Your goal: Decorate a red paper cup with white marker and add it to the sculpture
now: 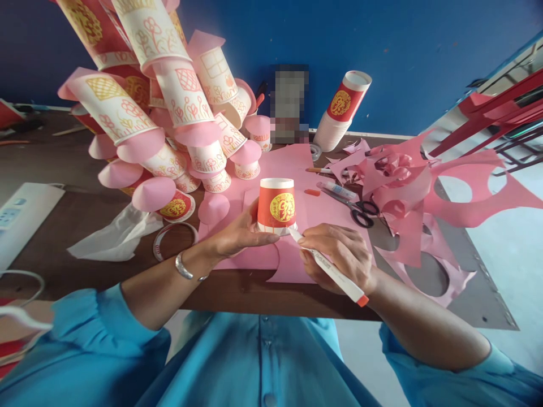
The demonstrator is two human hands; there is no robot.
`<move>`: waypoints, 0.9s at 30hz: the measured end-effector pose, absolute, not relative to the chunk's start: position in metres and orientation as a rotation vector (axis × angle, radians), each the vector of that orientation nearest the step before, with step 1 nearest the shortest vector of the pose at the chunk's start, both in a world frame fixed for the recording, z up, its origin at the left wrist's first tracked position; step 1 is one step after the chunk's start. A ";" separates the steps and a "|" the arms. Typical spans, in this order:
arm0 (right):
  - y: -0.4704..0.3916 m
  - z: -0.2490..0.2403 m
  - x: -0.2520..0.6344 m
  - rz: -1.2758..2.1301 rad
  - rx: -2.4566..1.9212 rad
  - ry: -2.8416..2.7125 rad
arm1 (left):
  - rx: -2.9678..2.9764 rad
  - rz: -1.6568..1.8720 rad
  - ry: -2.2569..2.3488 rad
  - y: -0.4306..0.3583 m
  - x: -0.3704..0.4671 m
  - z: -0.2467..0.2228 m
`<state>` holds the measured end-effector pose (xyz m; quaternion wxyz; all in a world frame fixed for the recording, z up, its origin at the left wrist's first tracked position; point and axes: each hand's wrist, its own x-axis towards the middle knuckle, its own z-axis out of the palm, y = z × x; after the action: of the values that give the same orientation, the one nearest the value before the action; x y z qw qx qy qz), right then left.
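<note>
Over the pink sheet on the counter, we have the red cup, wider end down, gold emblem facing right of centre. Can't tell if it's lifted or resting.

Left grip: closed around the cup's lower left side, thumb along the bottom edge. Right grip: pinched on a white marker, tip at the cup's lower white band; contact too fine to call. We see thin orange lines on that band.

Relative to the cup: orange cap just right, then glue stick and black-handled scissors. Pink scraps farther right. Cup stack beyond it, to the right. Decorated cups with pink cones, piled beyond it, to the left. Nearer on the left: white paper ring, crumpled tissue.
</note>
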<state>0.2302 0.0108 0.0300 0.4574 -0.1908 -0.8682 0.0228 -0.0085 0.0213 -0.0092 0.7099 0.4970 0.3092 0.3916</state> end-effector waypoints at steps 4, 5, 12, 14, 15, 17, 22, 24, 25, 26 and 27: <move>0.011 0.030 0.229 0.053 -0.463 -2.141 | 1.109 0.858 0.740 0.021 -0.010 -0.011; 0.011 0.030 0.229 0.052 -0.465 -2.142 | 1.109 0.855 0.750 0.021 -0.010 -0.012; 0.011 0.030 0.230 0.058 -0.465 -2.132 | 1.095 0.854 0.763 0.021 -0.009 -0.013; 0.011 0.030 0.229 0.063 -0.463 -2.131 | 1.087 0.850 0.766 0.021 -0.010 -0.014; 0.012 0.030 0.229 0.064 -0.463 -2.134 | 1.085 0.846 0.764 0.021 -0.011 -0.015; 0.011 0.031 0.229 0.065 -0.470 -2.147 | 1.087 0.846 0.753 0.021 -0.011 -0.015; 0.009 0.034 0.229 0.097 -0.498 -2.166 | 1.126 0.875 0.693 0.022 -0.011 -0.014; 0.008 0.035 0.229 0.117 -0.509 -2.170 | 1.141 0.870 0.695 0.022 -0.010 -0.012; 0.008 0.035 0.229 0.123 -0.515 -2.169 | 1.147 0.867 0.703 0.022 -0.010 -0.012; 0.008 0.035 0.229 0.126 -0.518 -2.166 | 1.151 0.865 0.709 0.022 -0.010 -0.011; 0.008 0.035 0.229 0.128 -0.518 -2.162 | 1.153 0.863 0.713 0.022 -0.010 -0.010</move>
<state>0.2293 0.0077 0.0351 0.4417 -0.2086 -0.8711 0.0515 -0.0096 0.0220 -0.0104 0.6944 0.5164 0.3192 0.3864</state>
